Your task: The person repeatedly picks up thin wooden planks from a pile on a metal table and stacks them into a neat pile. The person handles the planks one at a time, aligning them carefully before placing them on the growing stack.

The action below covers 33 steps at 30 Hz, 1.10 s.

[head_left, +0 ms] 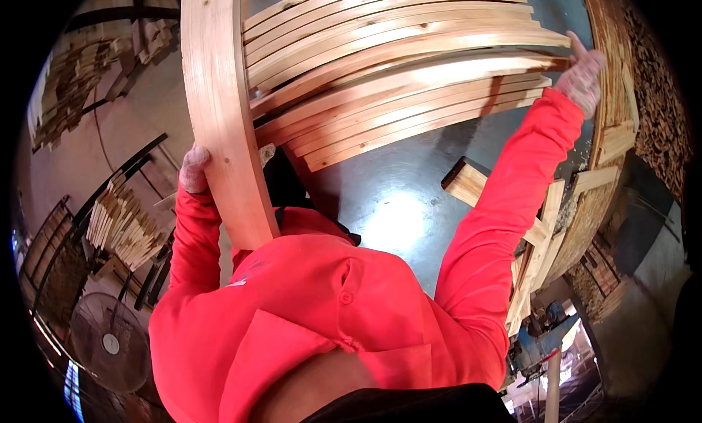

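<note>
On the left, a wide pale wooden board runs from the top of the view down to my waist. My left hand is closed around its left edge, with part of the fingers hidden by the board. Several narrow wooden slats lie side by side on a grey metal tabletop, their left ends by the board. Two slats in the middle stick out farther right, with a dark gap between them. At their right ends, my right hand grips a slat, one finger stretched out over the neighbouring end.
A short wood block lies on the tabletop near my right forearm. Wooden offcuts and a chipboard edge border it on the right. Stacked slats and a round fan stand at left.
</note>
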Tool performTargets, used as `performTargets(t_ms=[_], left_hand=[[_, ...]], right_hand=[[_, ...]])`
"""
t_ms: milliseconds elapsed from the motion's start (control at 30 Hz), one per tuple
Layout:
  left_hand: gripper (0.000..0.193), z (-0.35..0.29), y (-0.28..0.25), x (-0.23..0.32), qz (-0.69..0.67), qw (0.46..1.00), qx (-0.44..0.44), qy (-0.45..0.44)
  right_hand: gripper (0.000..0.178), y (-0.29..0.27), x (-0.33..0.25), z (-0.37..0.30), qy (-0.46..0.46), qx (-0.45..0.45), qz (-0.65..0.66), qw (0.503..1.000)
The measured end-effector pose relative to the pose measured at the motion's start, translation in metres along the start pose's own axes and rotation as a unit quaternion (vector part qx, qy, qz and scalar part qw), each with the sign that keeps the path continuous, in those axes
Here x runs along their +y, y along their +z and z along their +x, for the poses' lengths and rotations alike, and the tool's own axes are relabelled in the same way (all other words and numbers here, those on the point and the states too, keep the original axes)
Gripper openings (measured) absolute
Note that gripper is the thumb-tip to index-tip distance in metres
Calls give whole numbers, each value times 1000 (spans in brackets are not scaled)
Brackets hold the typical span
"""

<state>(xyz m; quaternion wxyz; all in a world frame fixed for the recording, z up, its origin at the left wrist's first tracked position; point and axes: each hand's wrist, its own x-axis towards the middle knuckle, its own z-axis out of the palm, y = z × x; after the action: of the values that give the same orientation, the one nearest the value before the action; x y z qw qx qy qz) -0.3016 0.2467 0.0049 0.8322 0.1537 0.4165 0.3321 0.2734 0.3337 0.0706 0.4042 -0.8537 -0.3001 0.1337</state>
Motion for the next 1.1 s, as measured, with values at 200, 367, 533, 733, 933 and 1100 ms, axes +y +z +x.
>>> performTargets(t_ms=[200, 367, 533, 733, 933, 1100], left_hand=[[73, -30, 2, 5, 8, 999, 46, 25], [78, -66, 11, 19, 31, 992, 51, 112], [79, -116, 16, 55, 134, 970, 77, 186], [43, -122, 93, 176, 590, 723, 137, 332], [32, -34, 254, 96, 680, 687, -145, 211], [43, -32, 279, -69, 746, 587, -313, 37]], right_hand=[[104, 2, -6, 0, -30, 5, 213, 977], [96, -6, 0, 11, -77, 3, 468, 880], [84, -53, -36, -3, -209, -12, 408, 889], [77, -193, -84, 4, -109, 160, 266, 944], [73, -288, -10, -12, -16, 183, 183, 966], [73, -281, 123, -84, 153, 140, 39, 978]])
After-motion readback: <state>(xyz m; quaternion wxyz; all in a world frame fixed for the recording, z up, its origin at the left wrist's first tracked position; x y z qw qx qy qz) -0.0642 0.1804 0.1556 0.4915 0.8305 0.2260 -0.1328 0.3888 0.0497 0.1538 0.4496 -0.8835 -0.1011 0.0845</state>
